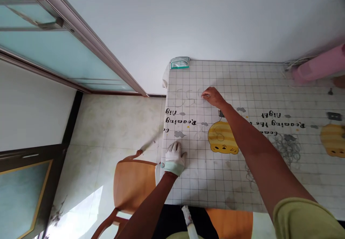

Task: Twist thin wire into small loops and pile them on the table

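My right hand is bare and pinched closed over the far left part of the table. A thin grey loop shows at its fingertips. To the left lie more thin grey loops, set out in a row on the checked tablecloth. My left hand, in a white glove, rests flat with fingers apart near the table's left edge. A tangled pile of similar loops lies beyond my right forearm. What the loops are made of is too fine to make out.
A green and white packet sits at the far left corner by the wall. A pink object and a white cord are at the far right. An orange-brown wooden chair stands left of the table. Frosted sliding doors are further left.
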### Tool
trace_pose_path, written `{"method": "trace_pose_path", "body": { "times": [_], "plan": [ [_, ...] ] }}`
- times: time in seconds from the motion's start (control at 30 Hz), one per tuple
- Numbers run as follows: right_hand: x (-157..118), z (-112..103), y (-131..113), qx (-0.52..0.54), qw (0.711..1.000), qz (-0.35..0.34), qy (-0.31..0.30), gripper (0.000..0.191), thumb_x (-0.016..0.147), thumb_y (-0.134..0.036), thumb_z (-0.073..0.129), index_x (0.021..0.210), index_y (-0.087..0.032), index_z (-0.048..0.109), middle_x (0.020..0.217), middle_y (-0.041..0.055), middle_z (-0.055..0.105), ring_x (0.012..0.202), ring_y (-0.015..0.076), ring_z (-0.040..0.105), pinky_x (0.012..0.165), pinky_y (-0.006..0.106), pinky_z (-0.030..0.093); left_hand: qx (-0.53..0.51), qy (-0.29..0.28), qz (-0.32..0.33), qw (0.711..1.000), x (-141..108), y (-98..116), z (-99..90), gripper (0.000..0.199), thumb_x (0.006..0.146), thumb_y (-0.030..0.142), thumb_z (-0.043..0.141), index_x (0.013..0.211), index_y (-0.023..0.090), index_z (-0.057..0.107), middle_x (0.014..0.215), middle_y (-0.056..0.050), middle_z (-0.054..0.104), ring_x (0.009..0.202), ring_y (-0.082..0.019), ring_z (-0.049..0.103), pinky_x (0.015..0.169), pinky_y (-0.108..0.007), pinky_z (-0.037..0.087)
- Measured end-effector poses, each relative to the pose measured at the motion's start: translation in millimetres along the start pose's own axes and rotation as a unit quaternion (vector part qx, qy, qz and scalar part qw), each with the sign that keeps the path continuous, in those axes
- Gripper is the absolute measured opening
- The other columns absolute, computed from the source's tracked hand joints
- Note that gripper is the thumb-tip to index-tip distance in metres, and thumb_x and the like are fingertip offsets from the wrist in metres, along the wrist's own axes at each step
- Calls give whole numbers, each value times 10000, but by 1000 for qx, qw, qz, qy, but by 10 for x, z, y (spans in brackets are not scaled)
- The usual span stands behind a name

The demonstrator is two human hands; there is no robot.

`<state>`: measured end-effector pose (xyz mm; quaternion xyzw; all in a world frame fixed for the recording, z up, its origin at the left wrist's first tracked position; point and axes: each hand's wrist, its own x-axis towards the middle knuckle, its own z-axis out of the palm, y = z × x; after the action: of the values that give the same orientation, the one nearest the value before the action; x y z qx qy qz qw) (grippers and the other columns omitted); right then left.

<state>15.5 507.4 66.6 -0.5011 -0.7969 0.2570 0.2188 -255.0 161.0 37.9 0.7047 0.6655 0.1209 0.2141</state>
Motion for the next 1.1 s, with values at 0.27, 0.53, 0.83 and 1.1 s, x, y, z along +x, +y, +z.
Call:
{"method": "trace_pose_path", "body": {
  "times": [0.27, 0.53, 0.83, 1.1],
  "plan": [
    [19, -24, 32, -26, 999, -16, -17, 159, 934, -307, 632, 937, -227, 769, 1002, 109, 661, 1044, 270, 558, 1002, 490, 485, 5, 0, 2, 1000, -9, -2, 22, 537, 917, 361, 667, 1408, 151, 613, 1454, -189, 621, 1351, -361, 574, 1171, -501, 446],
    [-945, -331, -413, -17, 983, 73, 166, 281, 1029, -367, 489, 1116, -203, 699, 1129, 164, 685, 1054, 299, 612, 911, 474, 542, 21, -13, -10, 1000, -1, 40, -16, 559, 927, 380, 652, 1418, 116, 606, 1463, -197, 610, 1353, -375, 555, 1174, -490, 423],
    [-3076, 298, -1528, 52, 998, 39, 27, 253, 1049, -273, 479, 1222, -278, 664, 1129, 134, 672, 1101, 324, 630, 942, 551, 563, 25, -21, 7, 999, 4, 120, -124, 565, 930, 354, 628, 1418, 75, 582, 1457, -225, 592, 1346, -371, 534, 1183, -481, 400],
    [-2823, 589, -1544, 47, 991, 58, 108, 314, 1049, -239, 435, 1275, -304, 644, 1151, 135, 636, 1112, 338, 605, 970, 588, 547, 32, -19, 2, 999, 7, 113, -75, 598, 869, 276, 647, 1426, 70, 583, 1454, -219, 603, 1348, -361, 537, 1200, -455, 391]
  ]
}}
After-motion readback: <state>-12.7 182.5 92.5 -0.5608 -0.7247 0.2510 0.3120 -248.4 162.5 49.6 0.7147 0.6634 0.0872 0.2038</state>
